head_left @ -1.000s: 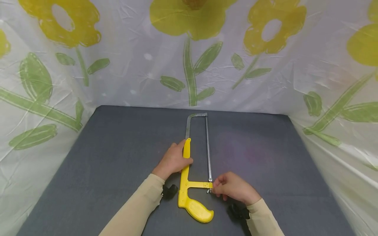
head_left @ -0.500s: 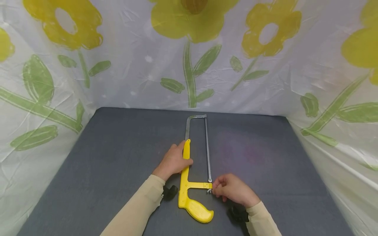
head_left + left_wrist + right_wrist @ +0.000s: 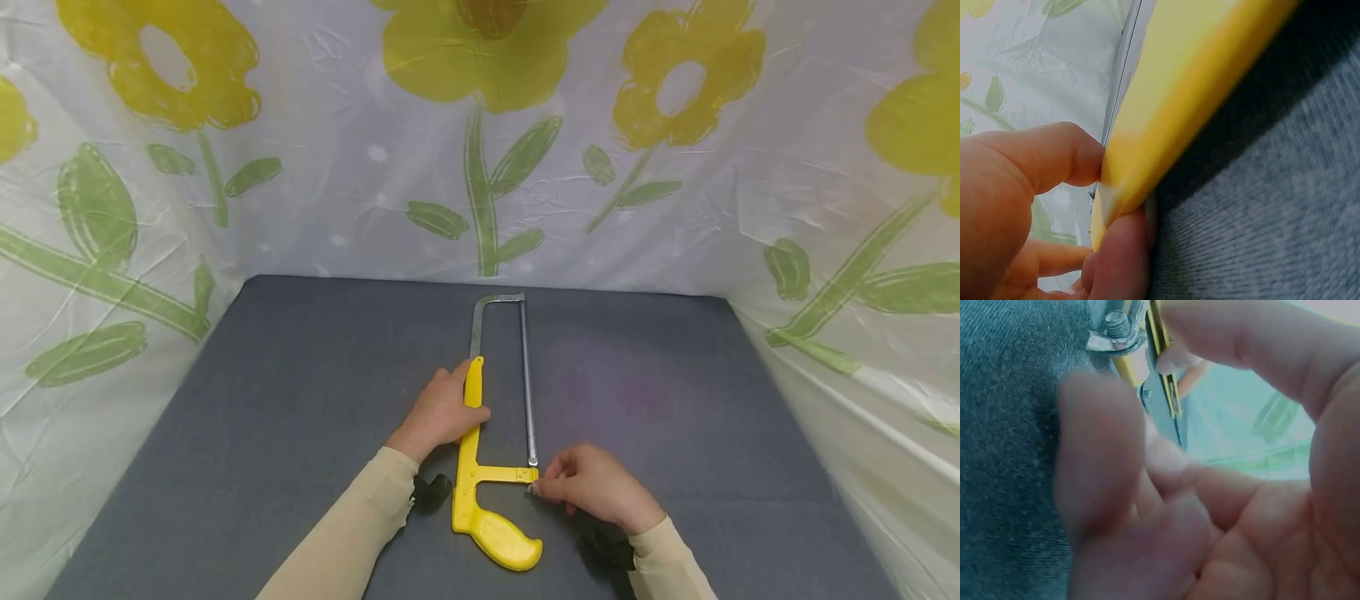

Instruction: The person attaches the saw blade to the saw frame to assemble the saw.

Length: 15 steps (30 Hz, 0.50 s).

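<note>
A hacksaw with a yellow frame (image 3: 470,446) and yellow handle (image 3: 508,542) lies flat on the dark table, blade side to the right. Its silver blade (image 3: 528,383) runs lengthwise between the far end and a yellow crossbar (image 3: 506,474). My left hand (image 3: 438,410) grips the frame's upper yellow part, thumb over its top; the left wrist view shows thumb and fingers (image 3: 1124,253) around the yellow edge (image 3: 1166,119). My right hand (image 3: 596,485) works the small metal wing nut (image 3: 1113,340) at the crossbar's end, thumb and fingertips at it, other fingers curled.
The dark cloth-covered table (image 3: 337,350) surrounds the saw. A white curtain (image 3: 330,183) printed with yellow flowers encloses the back and both sides. Each wrist carries a black camera mount, one beside the saw handle (image 3: 432,492).
My right fingertips have shifted slightly left, from beside the wing nut to over it. My left hand and the hacksaw hold their places; the head view tilts a little.
</note>
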Available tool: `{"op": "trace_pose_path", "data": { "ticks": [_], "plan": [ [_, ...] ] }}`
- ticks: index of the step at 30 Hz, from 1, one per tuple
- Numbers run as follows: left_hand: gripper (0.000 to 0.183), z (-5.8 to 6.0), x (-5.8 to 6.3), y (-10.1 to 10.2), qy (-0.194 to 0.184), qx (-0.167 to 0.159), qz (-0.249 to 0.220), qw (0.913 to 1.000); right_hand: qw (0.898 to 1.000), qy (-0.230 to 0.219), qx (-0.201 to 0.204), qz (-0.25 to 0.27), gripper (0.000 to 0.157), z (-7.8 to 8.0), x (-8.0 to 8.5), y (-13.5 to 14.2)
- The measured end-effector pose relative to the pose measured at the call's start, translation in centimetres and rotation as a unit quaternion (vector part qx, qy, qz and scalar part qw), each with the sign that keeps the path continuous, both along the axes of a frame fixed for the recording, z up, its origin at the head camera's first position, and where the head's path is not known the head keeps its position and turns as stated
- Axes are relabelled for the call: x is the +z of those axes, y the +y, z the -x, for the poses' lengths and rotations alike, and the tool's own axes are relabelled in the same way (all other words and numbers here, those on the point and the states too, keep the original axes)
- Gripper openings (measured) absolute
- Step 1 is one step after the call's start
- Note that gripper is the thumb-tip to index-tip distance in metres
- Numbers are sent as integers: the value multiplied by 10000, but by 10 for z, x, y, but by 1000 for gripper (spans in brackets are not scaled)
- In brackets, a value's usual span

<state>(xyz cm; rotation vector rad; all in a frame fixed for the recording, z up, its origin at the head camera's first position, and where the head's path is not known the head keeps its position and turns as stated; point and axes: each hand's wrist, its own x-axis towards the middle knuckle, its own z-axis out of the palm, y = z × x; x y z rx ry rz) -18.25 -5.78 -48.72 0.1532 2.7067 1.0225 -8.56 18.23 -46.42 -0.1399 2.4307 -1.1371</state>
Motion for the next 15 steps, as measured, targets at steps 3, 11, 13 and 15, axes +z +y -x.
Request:
{"op": "trace_pose_path", "data": {
  "ticks": [3, 11, 13, 15],
  "plan": [
    [88, 0, -1, 0, -24, 13, 60, 10000, 9969, 274, -269, -692, 33, -5, 7, -8],
    [87, -1, -2, -1, 95, 18, 96, 9999, 9815, 937, -415, -1614, 35, -12, 10, -28],
    [87, 0, -1, -2, 130, -22, 124, 9998, 9798, 969, -398, -1705, 35, -12, 12, -31],
    [88, 0, 0, -2, 146, -57, 112, 9998, 9790, 967, -377, -1753, 33, -11, 13, -32]
  ]
}}
